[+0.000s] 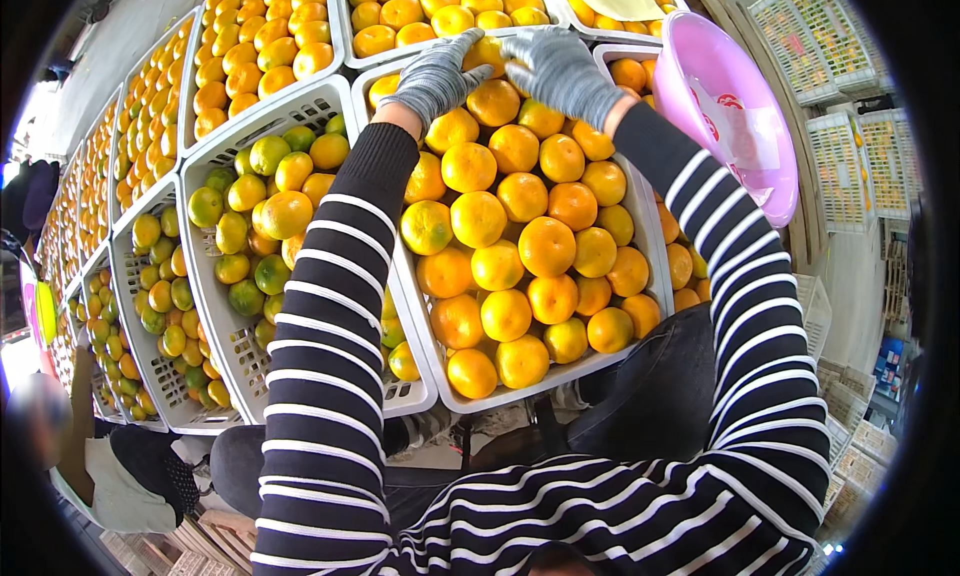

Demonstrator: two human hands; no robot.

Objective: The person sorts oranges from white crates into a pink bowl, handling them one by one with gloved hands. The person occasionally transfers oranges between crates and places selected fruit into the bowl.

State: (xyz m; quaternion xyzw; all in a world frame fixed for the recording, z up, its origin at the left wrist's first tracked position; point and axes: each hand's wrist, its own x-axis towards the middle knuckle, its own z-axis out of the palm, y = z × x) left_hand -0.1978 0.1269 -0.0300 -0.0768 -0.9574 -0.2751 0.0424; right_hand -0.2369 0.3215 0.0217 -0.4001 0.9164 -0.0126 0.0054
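while both forearms in black-and-white striped sleeves [325,346] stretch over the fruit-filled crate [650,238] in front of the person, the two hands meet near its far edge, each in a grey knitted glove. between them, just inside that far edge and left of its middle, sits one orange fruit [485,53], partly hidden by the fingers. the left hand [437,78] is half curled, its thumb and fingertips parted and pointing at the fruit's left side. the right hand [562,71] bends in from the right with its fingertips at the fruit's other side; i cannot tell whether either hand has a firm hold or only touches it.

below the hands, rounded orange fruits [547,246] fill the crate down to its near edge, a few tinged green. against its left edge stands another pale grey crate [418,394], with greener fruits [287,214] gathered toward its right side. beyond the far edge, a further crate of orange fruits [402,13] adjoins. past the far right corner rests a pink basin [735,61], with a clear bag [745,126] bearing red marks inside.
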